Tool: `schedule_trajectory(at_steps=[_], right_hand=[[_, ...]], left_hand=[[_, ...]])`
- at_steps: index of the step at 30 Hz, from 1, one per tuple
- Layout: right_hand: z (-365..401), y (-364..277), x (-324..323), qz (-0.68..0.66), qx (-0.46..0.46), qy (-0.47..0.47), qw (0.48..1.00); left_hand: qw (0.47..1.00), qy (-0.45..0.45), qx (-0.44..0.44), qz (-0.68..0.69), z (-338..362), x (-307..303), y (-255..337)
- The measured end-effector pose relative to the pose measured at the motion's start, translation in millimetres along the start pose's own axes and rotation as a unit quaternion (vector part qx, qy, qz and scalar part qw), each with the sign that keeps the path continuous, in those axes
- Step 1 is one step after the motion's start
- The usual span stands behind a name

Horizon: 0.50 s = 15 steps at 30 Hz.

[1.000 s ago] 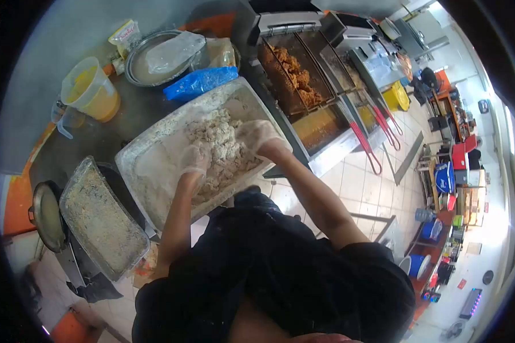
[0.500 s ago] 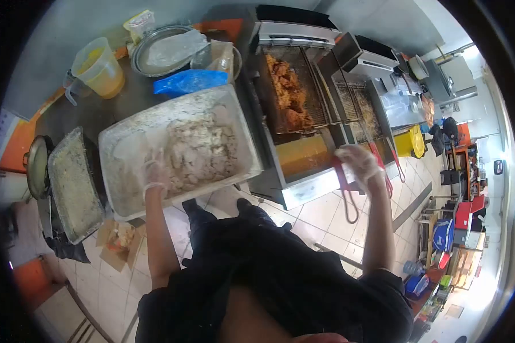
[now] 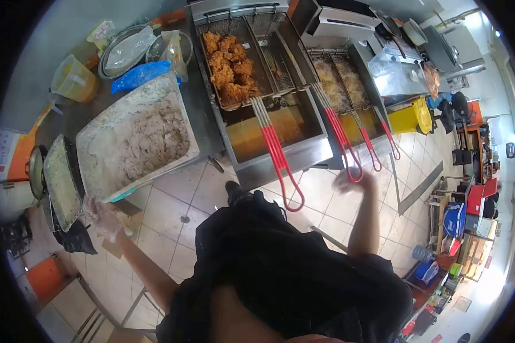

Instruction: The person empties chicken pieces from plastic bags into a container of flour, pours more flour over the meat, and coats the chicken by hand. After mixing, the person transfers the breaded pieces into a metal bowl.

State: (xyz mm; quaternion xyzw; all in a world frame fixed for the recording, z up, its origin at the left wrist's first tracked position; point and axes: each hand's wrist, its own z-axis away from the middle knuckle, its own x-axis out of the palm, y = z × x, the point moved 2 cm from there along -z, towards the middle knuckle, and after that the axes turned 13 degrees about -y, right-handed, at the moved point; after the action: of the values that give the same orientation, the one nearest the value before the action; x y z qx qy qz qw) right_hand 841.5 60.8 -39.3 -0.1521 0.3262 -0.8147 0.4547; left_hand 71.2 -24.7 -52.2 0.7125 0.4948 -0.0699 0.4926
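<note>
My left hand [image 3: 104, 222], in a see-through glove dusted with flour, is at the near left corner of a big white tub [image 3: 191, 150], its fingers apart. Floury, lumpy pieces [image 3: 160, 134] fill much of that tub. My right hand [image 3: 355, 184] is smeared by motion, just beneath the red handle [image 3: 349, 163] of a fryer basket; its fingers do not show plainly. Golden fried chicken [image 3: 229, 68] sits in the left basket of the nearer fryer [image 3: 283, 163], above brown oil [image 3: 254, 134]. This basket's red handle [image 3: 280, 157] juts out over the front edge.
Oil foams in the second fryer [image 3: 343, 83] to the right. Left of the tub lies a tray of pale coating [image 3: 63, 183]. Behind it stand a jug with yellow liquid [image 3: 74, 80] and a blue bag [image 3: 140, 76]. A yellow bin [image 3: 409, 120] stands beyond the fryers.
The view has swung to the right. My left hand has left the tub's inside for its near left corner. My right hand has come away from the nearer fryer's red handle.
</note>
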Motion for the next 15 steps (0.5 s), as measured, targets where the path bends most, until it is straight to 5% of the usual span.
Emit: schedule_trajectory(at_steps=[1,2,3,4,5,6,7,8,10,12,13,14,15], right_hand=[[27.5,-13.0,-24.3,0.149,0.212,0.152,0.954],[37.8,36.9,-70.0,0.489,0.108,0.163,0.85],[66.3,7.6,-67.8,0.2,0.121,0.536,0.812],[67.9,134.5,-151.7,0.368,0.29,0.55,0.691],[80.1,111.0,-158.2,0.307,0.264,0.675,0.617],[88.7,79.1,-147.4,0.521,0.219,0.713,0.415],[90.2,105.2,-173.8,0.434,0.314,0.677,0.505],[77.0,136.9,-187.9,0.413,0.412,0.622,0.523],[64.5,45.7,-129.0,0.23,0.456,0.467,0.722],[46.2,175.2,-183.3,0.304,0.405,0.48,0.716],[45.9,173.0,-181.8,0.342,0.38,0.484,0.71],[57.0,168.8,-191.0,0.332,0.394,0.48,0.71],[53.1,215.5,-231.9,0.357,0.386,0.551,0.648]], left_hand=[[1.0,0.002,0.0,-0.001,4.2,-4.9,1.9],[0.999,-0.014,-0.026,-0.027,7.5,-11.2,-2.7],[0.997,-0.025,-0.055,-0.052,12.6,-15.5,-3.3],[0.955,-0.061,0.033,-0.288,12.3,-23.4,16.4],[0.955,-0.042,0.019,-0.293,20.0,-26.1,23.1],[0.968,-0.053,0.023,-0.245,26.4,-24.0,26.5],[0.978,-0.059,0.031,-0.198,27.7,-21.2,33.3],[0.991,-0.059,-0.118,0.017,21.9,-14.4,84.8],[0.986,-0.065,-0.13,-0.087,28.1,-13.6,136.1],[0.976,-0.062,-0.119,-0.171,46.8,-16.6,162.1],[0.975,-0.063,-0.12,-0.176,65.7,-16.0,161.3],[0.99,-0.045,-0.101,-0.084,84.0,-18.9,146.3],[0.996,-0.027,-0.08,0.01,102.0,-25.3,119.4]])
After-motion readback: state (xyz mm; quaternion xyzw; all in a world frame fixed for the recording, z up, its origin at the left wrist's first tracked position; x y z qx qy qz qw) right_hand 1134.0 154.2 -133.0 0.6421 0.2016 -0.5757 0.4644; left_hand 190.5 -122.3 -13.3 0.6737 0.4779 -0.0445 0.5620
